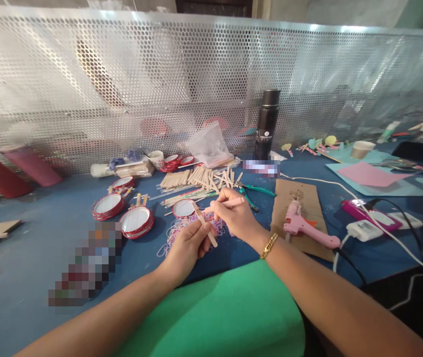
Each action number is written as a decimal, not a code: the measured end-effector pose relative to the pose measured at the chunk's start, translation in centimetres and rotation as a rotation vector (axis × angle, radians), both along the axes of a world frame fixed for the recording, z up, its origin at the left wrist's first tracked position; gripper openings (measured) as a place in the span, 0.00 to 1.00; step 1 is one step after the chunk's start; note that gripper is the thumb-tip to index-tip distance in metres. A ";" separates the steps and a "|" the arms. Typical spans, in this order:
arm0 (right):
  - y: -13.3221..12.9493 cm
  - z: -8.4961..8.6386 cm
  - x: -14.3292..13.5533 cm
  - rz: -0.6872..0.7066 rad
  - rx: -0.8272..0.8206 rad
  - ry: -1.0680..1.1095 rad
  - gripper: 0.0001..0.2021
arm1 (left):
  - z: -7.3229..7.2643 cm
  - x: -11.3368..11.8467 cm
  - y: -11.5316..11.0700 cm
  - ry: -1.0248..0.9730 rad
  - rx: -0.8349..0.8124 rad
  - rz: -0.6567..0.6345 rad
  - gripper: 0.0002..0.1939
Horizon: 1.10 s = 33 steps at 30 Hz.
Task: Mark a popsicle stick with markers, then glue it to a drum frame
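A flat wooden stick (211, 238), pale and narrow with rounded ends, is pinched in my left fingers (196, 230). It slants, its far end out beyond my fingertips and to the left, its near end jutting back toward me on the right. In my right fingers (223, 210) lies a slim, pale pink rod (236, 202), one end pointing left toward the stick, the other sticking out to the right; its tip is too small to make out. Below my fingers, a loose tangle of thin cords (172, 238), pink, purple and whitish, spreads over the worktop (33, 277).
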State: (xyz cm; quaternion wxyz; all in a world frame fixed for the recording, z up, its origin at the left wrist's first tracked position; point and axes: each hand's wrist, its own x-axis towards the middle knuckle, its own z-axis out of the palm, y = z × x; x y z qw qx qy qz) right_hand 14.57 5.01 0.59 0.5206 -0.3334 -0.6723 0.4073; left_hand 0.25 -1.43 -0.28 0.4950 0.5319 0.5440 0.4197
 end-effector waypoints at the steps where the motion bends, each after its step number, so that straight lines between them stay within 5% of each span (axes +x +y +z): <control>1: 0.0 0.0 0.0 -0.007 -0.002 0.002 0.12 | 0.0 0.0 0.0 -0.001 -0.002 0.004 0.20; 33: -0.1 0.0 0.2 0.018 -0.003 0.001 0.12 | 0.0 0.0 0.0 -0.001 0.006 0.018 0.21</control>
